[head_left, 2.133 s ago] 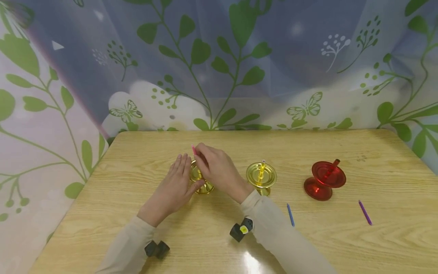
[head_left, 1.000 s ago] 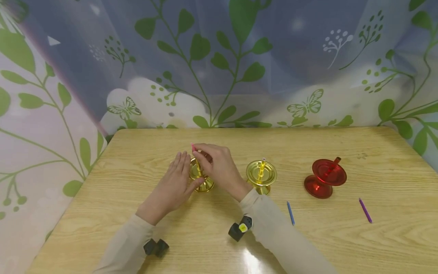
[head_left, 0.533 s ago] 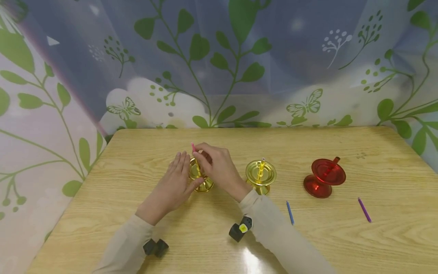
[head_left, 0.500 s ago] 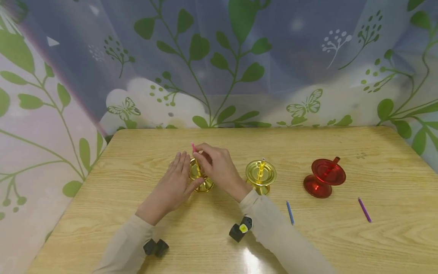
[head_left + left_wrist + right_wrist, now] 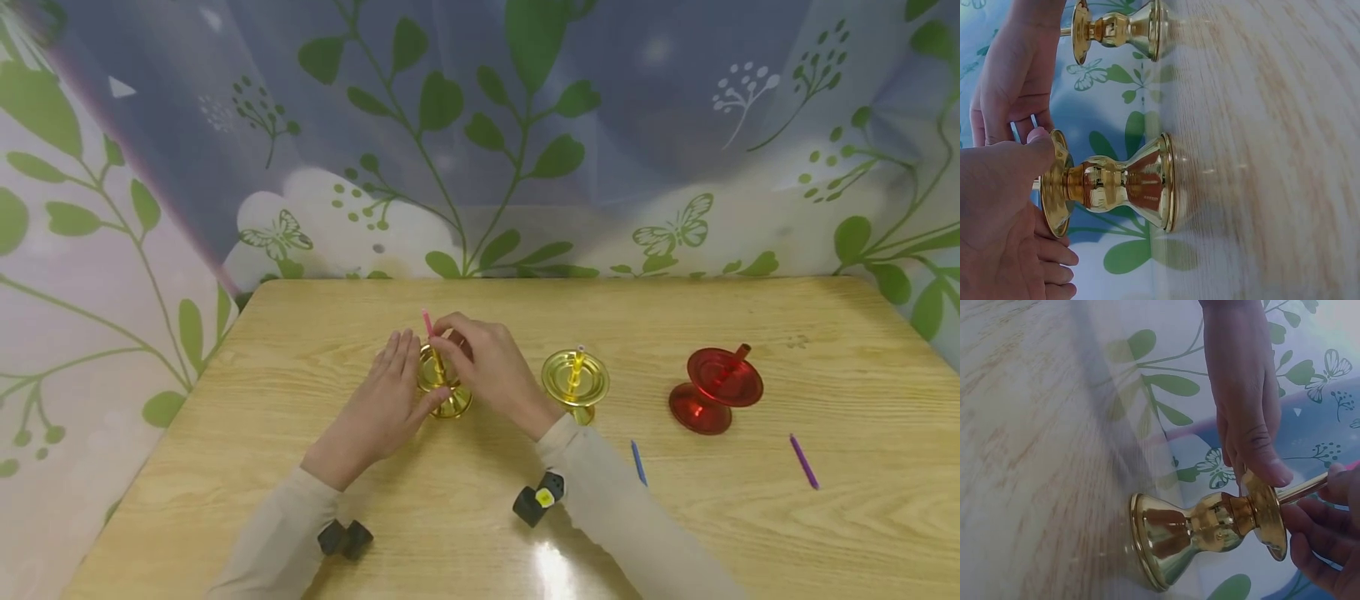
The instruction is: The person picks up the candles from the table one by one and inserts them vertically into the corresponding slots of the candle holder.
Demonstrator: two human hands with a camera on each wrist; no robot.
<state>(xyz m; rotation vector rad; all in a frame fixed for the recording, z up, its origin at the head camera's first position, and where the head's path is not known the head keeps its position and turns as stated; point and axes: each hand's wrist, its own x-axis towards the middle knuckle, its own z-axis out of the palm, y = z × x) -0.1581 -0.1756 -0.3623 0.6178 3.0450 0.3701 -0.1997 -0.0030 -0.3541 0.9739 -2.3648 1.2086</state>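
Left hand (image 5: 375, 402) (fingers straight) touches gold candlestick (image 5: 1102, 182); right hand (image 5: 491, 365) pinches pink candle (image 5: 427, 322).

long beige sleeves (image 5: 279, 533) carry angular black devices (image 5: 333, 538), the right one with a yellow patch (image 5: 544, 497)

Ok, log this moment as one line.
left hand: against left gold holder | right hand: pinching pink candle | blue candle, purple candle: on table | middle gold holder, red holder: standing
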